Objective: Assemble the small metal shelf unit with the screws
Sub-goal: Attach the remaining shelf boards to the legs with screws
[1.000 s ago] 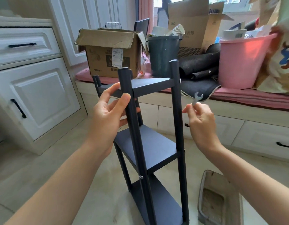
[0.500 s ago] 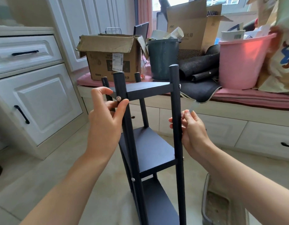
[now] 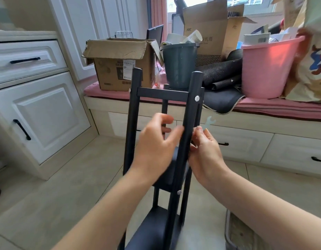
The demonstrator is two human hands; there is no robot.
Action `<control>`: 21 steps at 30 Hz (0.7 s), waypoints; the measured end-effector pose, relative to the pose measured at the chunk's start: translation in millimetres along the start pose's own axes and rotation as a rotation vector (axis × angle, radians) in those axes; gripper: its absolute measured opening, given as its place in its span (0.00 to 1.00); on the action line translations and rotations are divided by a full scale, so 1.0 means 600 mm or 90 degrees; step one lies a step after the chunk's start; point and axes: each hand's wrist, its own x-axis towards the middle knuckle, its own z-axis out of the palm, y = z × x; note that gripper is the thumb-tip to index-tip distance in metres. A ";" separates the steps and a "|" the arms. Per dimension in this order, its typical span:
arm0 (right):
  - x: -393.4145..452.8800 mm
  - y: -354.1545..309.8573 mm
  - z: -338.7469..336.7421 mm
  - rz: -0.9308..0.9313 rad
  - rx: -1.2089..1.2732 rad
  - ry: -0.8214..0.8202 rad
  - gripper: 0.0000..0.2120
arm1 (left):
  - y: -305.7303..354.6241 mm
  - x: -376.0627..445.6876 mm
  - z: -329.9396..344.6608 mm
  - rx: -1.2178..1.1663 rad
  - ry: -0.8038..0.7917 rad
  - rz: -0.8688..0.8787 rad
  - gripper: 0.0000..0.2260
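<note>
Shelf unit (image 3: pixel 164 92) upright on floor (image 3: pixel 65 186), before bench (image 3: pixel 264 107); cardboard box (image 3: pixel 123 64), bucket (image 3: pixel 179 64), tub (image 3: pixel 269 67) on bench

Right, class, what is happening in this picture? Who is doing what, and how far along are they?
A person is putting together a black metal shelf unit standing on a tiled floor. The left hand reaches to its front right post, fingers loosely spread. The right hand pinches a small flat silver wrench beside that post. Silver screw heads already show in the posts, so the frame looks mostly joined.
</note>
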 end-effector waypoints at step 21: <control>0.013 -0.038 -0.068 -0.149 -0.463 -0.012 0.16 | -0.024 -0.004 0.071 -0.140 0.079 -0.054 0.15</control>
